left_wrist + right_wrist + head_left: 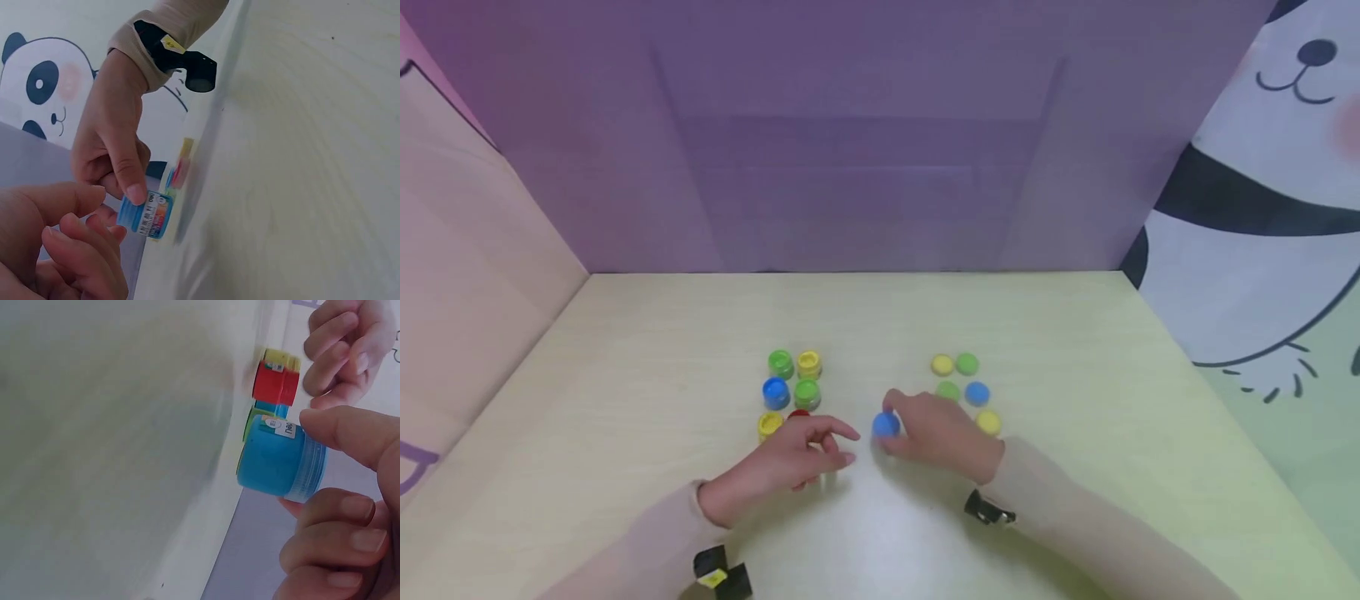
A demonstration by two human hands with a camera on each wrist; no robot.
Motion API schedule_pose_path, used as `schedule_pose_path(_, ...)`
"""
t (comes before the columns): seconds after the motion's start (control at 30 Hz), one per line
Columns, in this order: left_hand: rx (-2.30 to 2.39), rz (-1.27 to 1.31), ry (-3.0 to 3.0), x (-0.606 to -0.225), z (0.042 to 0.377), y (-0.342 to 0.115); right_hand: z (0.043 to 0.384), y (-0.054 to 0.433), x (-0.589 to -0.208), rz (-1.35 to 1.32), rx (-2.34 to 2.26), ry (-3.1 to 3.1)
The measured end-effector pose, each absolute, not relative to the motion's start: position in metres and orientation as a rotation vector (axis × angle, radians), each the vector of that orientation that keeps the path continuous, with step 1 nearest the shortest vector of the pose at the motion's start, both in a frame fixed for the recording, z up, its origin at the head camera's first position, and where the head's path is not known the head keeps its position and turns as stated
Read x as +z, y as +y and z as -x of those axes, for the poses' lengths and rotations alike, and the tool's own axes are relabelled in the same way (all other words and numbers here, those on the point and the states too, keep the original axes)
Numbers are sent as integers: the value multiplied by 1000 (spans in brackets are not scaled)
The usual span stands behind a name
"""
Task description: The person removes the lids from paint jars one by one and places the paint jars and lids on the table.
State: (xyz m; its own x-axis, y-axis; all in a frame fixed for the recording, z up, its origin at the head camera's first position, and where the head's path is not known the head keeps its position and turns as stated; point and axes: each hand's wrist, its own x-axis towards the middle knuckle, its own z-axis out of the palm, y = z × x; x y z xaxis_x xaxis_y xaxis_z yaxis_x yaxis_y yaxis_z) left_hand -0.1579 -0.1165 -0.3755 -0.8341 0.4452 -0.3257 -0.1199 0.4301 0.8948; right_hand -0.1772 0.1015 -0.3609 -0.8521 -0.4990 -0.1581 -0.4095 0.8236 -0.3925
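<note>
My right hand [943,433] pinches a small blue jar [272,453] between thumb and fingers, over the middle of the table. The jar has a printed label and a ribbed, translucent blue band at one end. Facing it from the left is my left hand [797,454], with index finger and thumb stretched forward and nothing between them. In the left wrist view, the fingertips [94,197] of the left hand are close to the ribbed end. A red jar [799,413], partly hidden behind the left hand, stands beside a yellow jar [770,426].
Farther back on the left stand a blue jar [776,392], green jars [781,363] and another yellow jar [808,363]. On the right lie round yellow [988,422], green [967,364] and blue [977,393] pieces. A purple wall [865,192] closes off the table's [662,333] back.
</note>
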Motion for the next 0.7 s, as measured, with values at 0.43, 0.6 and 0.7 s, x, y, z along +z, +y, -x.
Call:
schedule_pose_path(0.43, 1382, -352, 2162, -389, 163, -94, 163, 113, -368, 880, -484, 2752)
schedule_pose_path(0.6, 1365, -387, 2181, -391, 165, -86, 162, 116, -369, 882, -515, 2729)
schedule_pose_path(0.7, 1348, -415, 2184, -392, 166, -82, 161, 117, -369, 862, -524, 2717)
